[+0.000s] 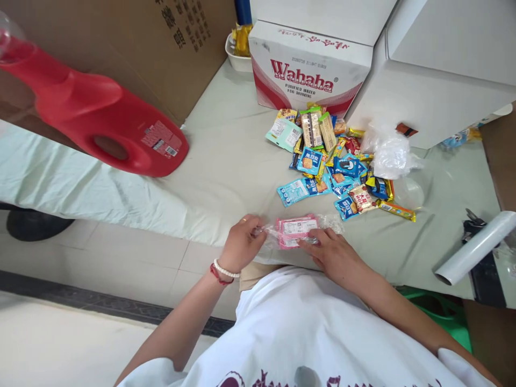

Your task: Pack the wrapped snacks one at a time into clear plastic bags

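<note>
Pink-and-white snack packets (297, 227) lie inside a clear plastic bag (331, 221) near the table's front edge. My left hand (244, 242) is closed, its fingers pinching the bag's gathered left end. Over the packets' right side lies my right hand (332, 252), fingers stretched out and pressing on the bag and its contents. Just beyond my hands is a loose heap of snack packets in blue, yellow and cream, with a blue packet (300, 192) at its near left and a cream one (362, 198) at its near right.
A white Wahaha box (310, 80) stands behind the heap, beside white boxes. Crumpled clear bags (391, 156) lie right of the heap. A large red jug (100, 118) is at left, before a brown carton (133, 54). A roll of film (475, 247) lies at right.
</note>
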### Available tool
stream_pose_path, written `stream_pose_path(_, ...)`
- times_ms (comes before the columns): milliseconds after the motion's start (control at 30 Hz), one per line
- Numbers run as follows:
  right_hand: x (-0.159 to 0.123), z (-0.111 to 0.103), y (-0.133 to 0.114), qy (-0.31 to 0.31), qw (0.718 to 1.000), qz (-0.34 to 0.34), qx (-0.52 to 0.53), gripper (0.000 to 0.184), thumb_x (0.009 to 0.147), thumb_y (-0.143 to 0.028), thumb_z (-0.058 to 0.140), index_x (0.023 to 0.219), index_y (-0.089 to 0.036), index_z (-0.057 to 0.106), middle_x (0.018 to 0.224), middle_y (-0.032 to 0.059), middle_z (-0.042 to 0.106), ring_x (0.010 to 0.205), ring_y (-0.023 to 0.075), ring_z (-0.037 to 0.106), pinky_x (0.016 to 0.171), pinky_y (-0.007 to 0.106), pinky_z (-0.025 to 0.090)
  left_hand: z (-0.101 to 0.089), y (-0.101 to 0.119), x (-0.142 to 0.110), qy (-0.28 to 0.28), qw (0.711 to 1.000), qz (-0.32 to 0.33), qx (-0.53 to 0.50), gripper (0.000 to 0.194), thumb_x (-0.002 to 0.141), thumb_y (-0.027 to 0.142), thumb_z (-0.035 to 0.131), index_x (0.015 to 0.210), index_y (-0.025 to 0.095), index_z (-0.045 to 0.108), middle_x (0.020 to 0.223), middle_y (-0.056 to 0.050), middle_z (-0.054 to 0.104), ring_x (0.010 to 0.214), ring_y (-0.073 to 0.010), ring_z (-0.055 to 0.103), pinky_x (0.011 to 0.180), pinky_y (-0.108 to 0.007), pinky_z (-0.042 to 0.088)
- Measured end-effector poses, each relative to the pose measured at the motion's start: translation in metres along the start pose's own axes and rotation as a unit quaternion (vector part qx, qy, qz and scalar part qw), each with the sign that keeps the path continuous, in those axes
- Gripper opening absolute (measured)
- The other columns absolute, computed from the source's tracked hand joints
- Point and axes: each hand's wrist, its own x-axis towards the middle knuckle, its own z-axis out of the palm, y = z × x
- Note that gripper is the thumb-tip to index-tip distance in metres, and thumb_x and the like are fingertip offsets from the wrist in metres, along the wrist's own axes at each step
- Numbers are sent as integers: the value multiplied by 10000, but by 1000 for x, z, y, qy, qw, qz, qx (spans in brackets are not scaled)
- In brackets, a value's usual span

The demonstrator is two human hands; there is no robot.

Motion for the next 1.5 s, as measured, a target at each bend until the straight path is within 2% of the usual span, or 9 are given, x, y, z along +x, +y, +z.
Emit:
stream_pose_path(133, 3, 3, 3, 26, 999, -21, 34, 533, 957, -132, 584, 1444, -347, 590, 1373, 113, 572, 1128, 271, 521, 950, 431, 477, 25, 34, 2, -48, 995, -13, -89, 91, 922, 266, 560, 901, 209, 627, 785, 1, 635, 702, -148, 596, 644, -279, 505)
stream_pose_path(267, 4, 1, 18, 72, 987, -40, 135, 372, 980, -168, 561, 1318, -276, 675, 1274, 107, 631, 1094, 244, 560, 940, 397, 498, 66, 62, 5, -65, 986, 116, 97, 168, 948, 194, 526, 895, 197, 686, 1033, -92, 697, 996, -236, 627, 825, -378, 545)
stream_pose_path(433, 5, 7, 52, 266, 950, 135, 97, 385, 986, -374, 593, 1300, -160, 658, 1245, 184, 609, 1176, 329, 512, 1020, 527, 461, 85, 62, -4, -34, 941, 190, 276, 174, 941, 146, 543, 1050, 191, 670, 1111, -109, 703, 982, -265, 623, 756, -413, 537)
stream_pose_path(567, 5, 15, 61, 247, 956, 146, 64, 157, 912, -288, 643, 1000, -174, 704, 1350, 185, 555, 1307, 373, 440, 1043, 544, 443, 87, 52, -10, 23, 936, 226, 269, 244, 960, 96, 508, 1100, 226, 660, 1177, -100, 702, 1230, -277, 607, 1024, -500, 481)
stream_pose_path(900, 48, -22, 18, 180, 924, 121, 316, 82, 932, -294, 525, 918, -227, 571, 744, -3, 644, 679, 172, 596, 639, 272, 416, 100, 34, -4, -7, 945, 311, 98, 224, 929, 66, 436, 1001, 178, 616, 1166, -151, 613, 1337, -281, 526, 1066, -489, 526)
stream_pose_path(1167, 74, 1, 26, 131, 734, 175, 644, 285, 859, -427, 625, 1044, -210, 618, 660, -61, 515, 537, 121, 483, 509, 234, 401, 87, 18, -1, 120, 972, 170, -105, 318, 820, 74, 450, 1074, 215, 578, 1171, -113, 522, 1214, -249, 540, 1074, -516, 507)
stream_pose_path(1233, 64, -5, 31, 129, 753, 159, 626, 321, 898, -425, 582, 1108, -196, 660, 699, -41, 528, 571, 122, 495, 554, 249, 442, 91, 20, 1, 128, 978, 137, -87, 372, 877, 83, 439, 1193, 207, 592, 1248, -133, 516, 1224, -248, 542, 1063, -504, 511)
stream_pose_path(1433, 19, -17, 26, 39, 958, -55, 280, 825, 805, -384, 813, 1522, -220, 439, 1352, 157, 536, 1241, 290, 540, 1029, 457, 500, 98, 30, 10, 96, 984, 148, 9, 270, 943, 137, 467, 1102, 197, 677, 1202, -138, 603, 1192, -276, 555, 1098, -566, 467)
stream_pose_path(1500, 10, -13, 24, 55, 980, -63, 180, 602, 881, -270, 730, 1440, -193, 522, 1271, 163, 575, 1204, 296, 548, 997, 467, 515, 94, 34, 10, 91, 983, 153, 49, 254, 953, 137, 471, 1056, 192, 697, 1157, -136, 640, 1173, -281, 565, 1080, -548, 466)
